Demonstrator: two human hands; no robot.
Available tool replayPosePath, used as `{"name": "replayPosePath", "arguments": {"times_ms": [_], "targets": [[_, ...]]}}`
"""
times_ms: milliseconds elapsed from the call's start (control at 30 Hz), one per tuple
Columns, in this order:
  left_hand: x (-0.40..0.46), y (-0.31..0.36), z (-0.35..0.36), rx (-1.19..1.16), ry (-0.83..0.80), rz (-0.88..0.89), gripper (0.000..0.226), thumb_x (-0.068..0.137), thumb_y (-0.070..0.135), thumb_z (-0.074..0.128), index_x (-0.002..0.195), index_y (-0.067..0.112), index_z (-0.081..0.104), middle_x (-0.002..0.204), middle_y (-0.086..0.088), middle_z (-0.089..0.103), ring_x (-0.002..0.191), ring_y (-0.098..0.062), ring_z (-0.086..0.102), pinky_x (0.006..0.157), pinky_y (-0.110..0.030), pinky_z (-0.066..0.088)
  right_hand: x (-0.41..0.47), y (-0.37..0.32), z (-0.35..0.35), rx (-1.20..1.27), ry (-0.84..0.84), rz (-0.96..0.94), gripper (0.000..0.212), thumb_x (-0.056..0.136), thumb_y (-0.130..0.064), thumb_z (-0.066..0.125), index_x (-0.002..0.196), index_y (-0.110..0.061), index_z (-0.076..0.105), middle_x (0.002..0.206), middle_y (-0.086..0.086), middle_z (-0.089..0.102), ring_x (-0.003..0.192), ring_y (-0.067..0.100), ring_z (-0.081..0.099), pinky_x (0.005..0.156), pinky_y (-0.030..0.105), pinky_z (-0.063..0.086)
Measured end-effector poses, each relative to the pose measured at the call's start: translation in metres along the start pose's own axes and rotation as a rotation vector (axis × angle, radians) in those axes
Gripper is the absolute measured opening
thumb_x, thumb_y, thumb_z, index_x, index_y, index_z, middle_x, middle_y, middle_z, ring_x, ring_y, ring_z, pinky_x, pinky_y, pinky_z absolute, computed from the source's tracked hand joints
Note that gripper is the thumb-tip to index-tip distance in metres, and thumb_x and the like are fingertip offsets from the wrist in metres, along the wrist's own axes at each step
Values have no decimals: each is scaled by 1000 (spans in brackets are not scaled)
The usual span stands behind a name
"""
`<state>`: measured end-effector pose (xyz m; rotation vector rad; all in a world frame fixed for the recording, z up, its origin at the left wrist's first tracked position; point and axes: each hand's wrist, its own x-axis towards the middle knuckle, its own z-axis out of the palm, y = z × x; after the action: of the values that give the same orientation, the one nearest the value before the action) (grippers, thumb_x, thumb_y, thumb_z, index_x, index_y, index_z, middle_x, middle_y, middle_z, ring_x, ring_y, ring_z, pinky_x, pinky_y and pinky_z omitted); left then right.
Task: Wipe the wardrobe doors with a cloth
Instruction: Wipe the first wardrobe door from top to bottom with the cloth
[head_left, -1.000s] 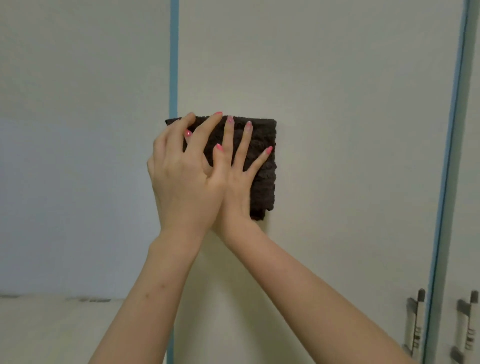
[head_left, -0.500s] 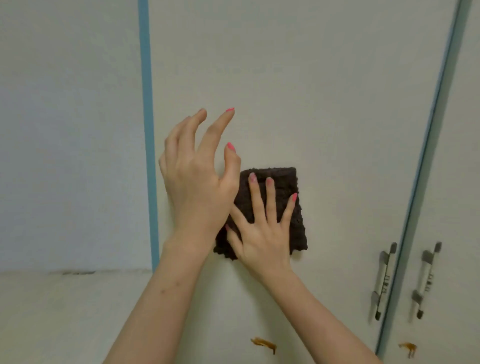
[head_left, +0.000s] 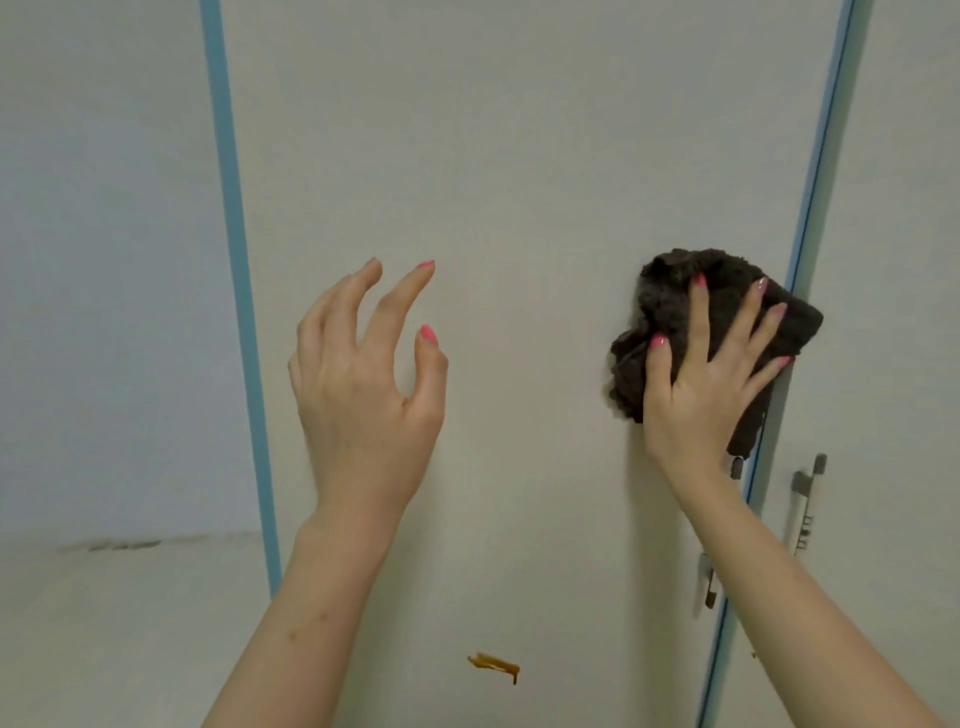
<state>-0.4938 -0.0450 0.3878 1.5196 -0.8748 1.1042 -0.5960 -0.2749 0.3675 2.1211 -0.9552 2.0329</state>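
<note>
— What's in front of you?
— A pale wardrobe door (head_left: 519, 156). My left hand (head_left: 363, 400) hovers off it, fingers loosely curled, empty. My right hand (head_left: 696, 400), fingers spread, presses the dark cloth (head_left: 665, 296) against the door's right edge.
— Anything else?
— A small orange smear (head_left: 493, 665) low down

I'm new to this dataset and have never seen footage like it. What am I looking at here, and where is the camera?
There is no machine: these are a person's two bare hands, filmed by one wide-angle camera worn on the head, looking forward and down. In front is a pale wardrobe door with blue edging. The right hand presses a dark brown cloth against the door near its right edge, fingers spread. The left hand is raised before the door, fingers loosely curled, holding nothing. Lower down, the door bears an orange-brown smear. A metal handle shows on the neighbouring door.
</note>
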Motion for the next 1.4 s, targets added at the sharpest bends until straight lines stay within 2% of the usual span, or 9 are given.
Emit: {"name": "replayPosePath", "arguments": {"times_ms": [333,500,633,833,933,1000,1100,1300,1400], "targets": [[-37,-1,8,-7,-72,-59,40,89,29,41,127,32,54,135,-1,50,124,-20,41,102,-26,28,-155,54,19,-15,-158,-227,50,88,-35,42,136,-23,38,160,3,-8,146,32,-8,113,58,-6],[-51,-11,4,6,-101,-78,40,89,29,41,127,32,54,134,0,51,123,-18,41,100,-22,26,-158,66,18,-15,-174,-259,46,98,-49,27,134,-22,40,160,-1,-9,146,30,-7,113,58,-3],[-62,-19,-2,15,-113,-75,39,91,28,40,127,31,54,133,0,51,123,-18,42,102,-22,26,-165,31,25,-32,-163,-173,51,98,-50,24,140,-24,34,159,5,-12,145,36,-10,111,65,-2],[-64,-26,-10,17,-76,-102,35,93,25,42,124,27,58,134,-4,52,122,-23,45,104,-24,27,-182,-87,48,-43,-177,-381,65,91,-54,40,149,-40,12,158,11,-16,143,42,-11,107,71,0],[-66,-34,-16,14,-12,-155,35,93,21,43,124,26,58,136,-4,50,123,-21,43,105,-28,30,-178,-149,52,44,-160,-283,54,100,-52,15,148,-40,-4,157,16,4,142,44,5,106,71,8],[-69,-40,-17,17,11,-161,37,92,19,42,126,25,57,138,-5,49,125,-19,41,106,-30,31,-175,-176,56,70,-156,-213,46,101,-47,2,146,-37,7,152,15,15,140,43,12,105,69,12],[-77,-48,-15,17,4,-181,38,93,19,42,128,24,56,140,-4,47,127,-18,38,107,-30,30,-187,-188,69,6,-176,-172,48,103,-43,6,148,-33,18,155,12,6,144,41,-2,109,67,12],[-112,-54,-16,12,57,-196,36,93,17,42,126,23,56,139,-6,48,128,-24,38,109,-33,30,-260,-157,68,-38,-248,-349,51,103,-30,-2,150,-13,-10,151,10,13,136,28,28,107,61,25],[-126,-57,-17,-2,39,-173,36,94,17,41,126,24,55,140,-6,47,130,-23,36,110,-27,24,-308,-124,67,-193,-384,-507,68,95,-51,33,151,-24,5,155,1,14,145,20,17,112,58,11]]}}
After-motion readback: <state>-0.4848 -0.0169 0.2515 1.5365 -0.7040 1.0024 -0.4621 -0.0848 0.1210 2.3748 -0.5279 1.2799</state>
